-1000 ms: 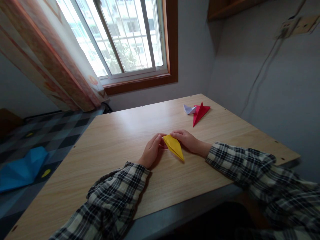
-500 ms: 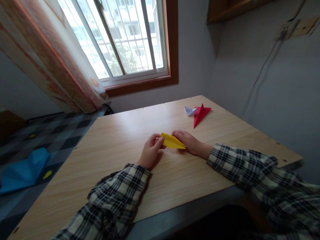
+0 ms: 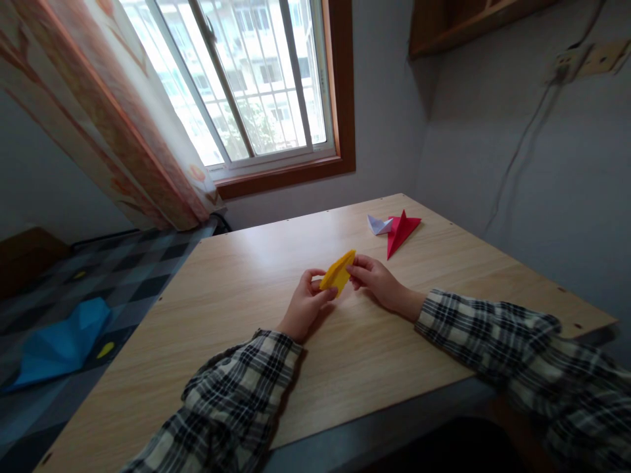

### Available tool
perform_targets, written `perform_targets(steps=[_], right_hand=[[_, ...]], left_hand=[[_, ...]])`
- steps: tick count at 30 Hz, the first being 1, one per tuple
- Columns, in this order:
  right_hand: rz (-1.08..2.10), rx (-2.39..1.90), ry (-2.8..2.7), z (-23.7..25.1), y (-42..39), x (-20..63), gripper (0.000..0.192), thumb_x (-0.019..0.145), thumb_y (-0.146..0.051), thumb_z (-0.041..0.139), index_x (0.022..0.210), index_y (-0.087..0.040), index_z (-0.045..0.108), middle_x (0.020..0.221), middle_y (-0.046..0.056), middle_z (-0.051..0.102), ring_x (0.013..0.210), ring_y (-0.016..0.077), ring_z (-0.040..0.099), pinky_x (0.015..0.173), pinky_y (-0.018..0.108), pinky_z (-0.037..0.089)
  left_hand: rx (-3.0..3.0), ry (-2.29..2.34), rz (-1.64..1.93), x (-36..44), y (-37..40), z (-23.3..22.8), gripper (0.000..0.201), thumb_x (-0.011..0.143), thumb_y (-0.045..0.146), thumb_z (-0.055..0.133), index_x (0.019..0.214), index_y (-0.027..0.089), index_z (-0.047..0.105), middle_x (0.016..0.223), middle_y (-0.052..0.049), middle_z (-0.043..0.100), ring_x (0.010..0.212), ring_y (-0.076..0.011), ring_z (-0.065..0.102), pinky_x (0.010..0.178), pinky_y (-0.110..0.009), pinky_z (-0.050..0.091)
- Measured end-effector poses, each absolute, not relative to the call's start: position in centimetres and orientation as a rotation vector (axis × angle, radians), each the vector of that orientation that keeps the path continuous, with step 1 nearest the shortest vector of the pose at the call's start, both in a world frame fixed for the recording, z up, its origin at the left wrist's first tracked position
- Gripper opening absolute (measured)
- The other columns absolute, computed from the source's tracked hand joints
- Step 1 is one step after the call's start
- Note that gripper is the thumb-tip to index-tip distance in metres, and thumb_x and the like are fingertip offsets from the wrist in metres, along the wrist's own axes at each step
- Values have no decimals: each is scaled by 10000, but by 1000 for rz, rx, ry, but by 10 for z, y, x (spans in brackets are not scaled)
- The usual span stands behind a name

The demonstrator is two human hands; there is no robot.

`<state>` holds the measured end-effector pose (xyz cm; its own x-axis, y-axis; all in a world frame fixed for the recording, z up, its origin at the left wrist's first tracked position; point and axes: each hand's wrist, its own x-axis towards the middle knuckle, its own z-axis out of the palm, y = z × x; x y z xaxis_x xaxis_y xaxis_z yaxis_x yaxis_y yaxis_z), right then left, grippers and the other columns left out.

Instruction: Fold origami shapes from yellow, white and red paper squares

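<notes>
A folded piece of yellow paper (image 3: 338, 272) is held between my two hands, tilted just over the wooden tabletop (image 3: 236, 295). My left hand (image 3: 308, 299) pinches its lower left end, thumb in front and fingers behind. At its right edge, the fingertips of my right hand (image 3: 377, 279) are closed on the paper. Farther back lie a small white folded paper boat (image 3: 379, 225) and a red paper plane (image 3: 403, 231), side by side and touching or overlapping.
Left of the table, blue folded paper (image 3: 64, 338) rests on a dark checked cloth (image 3: 133, 289). A window (image 3: 256, 85) and a curtain (image 3: 113, 112) are behind the table. On the right wall, a cable (image 3: 517, 148) hangs from a socket.
The yellow paper has turned so its right end points up and away, and it is raised slightly. My right hand has shifted from lying along its edge to pinching it. The view has moved slightly.
</notes>
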<state>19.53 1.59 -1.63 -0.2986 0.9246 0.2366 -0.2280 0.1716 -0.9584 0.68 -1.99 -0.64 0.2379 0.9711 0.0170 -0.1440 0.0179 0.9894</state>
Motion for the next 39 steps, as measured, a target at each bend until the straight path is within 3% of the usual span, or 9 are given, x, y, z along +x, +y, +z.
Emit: perform_targets(steps=[3,6,10,17,31,39], right_hand=[[1266,-769,-1390,-15,17,197,259,835,-439,672,843,-184,625,708,-19,554,595,115,468,540,262,380],[1163,-791,-1445,-16,18,198,271,848,-457,662,845,-188,633,734,-7,571,616,126,472,542,272,368],[1059,-790,-1494,-20,17,197,249,877,-437,643,859,-191,616,738,-13,552,641,132,477,567,279,368],[946,-781,-1513,-18,12,197,337,866,-372,676,1133,-242,515,702,-68,467,623,132,461,570,270,370],[941,-752,-1597,-13,7,197,221,875,-341,669,1033,-240,551,679,-63,469,606,129,454,545,263,362],[992,-694,-1753,-14,8,196,156,904,-360,634,941,-208,644,802,5,607,714,153,535,641,293,436]], left_hand=[[1368,888,961,9,-22,-5,496,735,250,811,1144,191,535,964,-65,723,839,-182,669,724,-290,497],[1489,894,927,10,-23,-1,338,800,329,752,1054,151,619,973,-80,704,859,-184,653,748,-301,498],[1492,944,934,9,-23,1,289,844,382,687,994,138,649,915,-77,704,829,-183,657,735,-304,502],[1427,999,960,9,-22,-4,281,816,358,716,978,149,623,862,-65,734,757,-170,691,709,-295,517],[1493,1035,959,9,-22,-1,279,821,378,714,968,166,608,799,-47,730,745,-188,704,690,-305,524],[1450,985,1014,9,-21,-4,327,817,398,737,1008,161,619,854,-55,730,746,-177,695,707,-310,523]])
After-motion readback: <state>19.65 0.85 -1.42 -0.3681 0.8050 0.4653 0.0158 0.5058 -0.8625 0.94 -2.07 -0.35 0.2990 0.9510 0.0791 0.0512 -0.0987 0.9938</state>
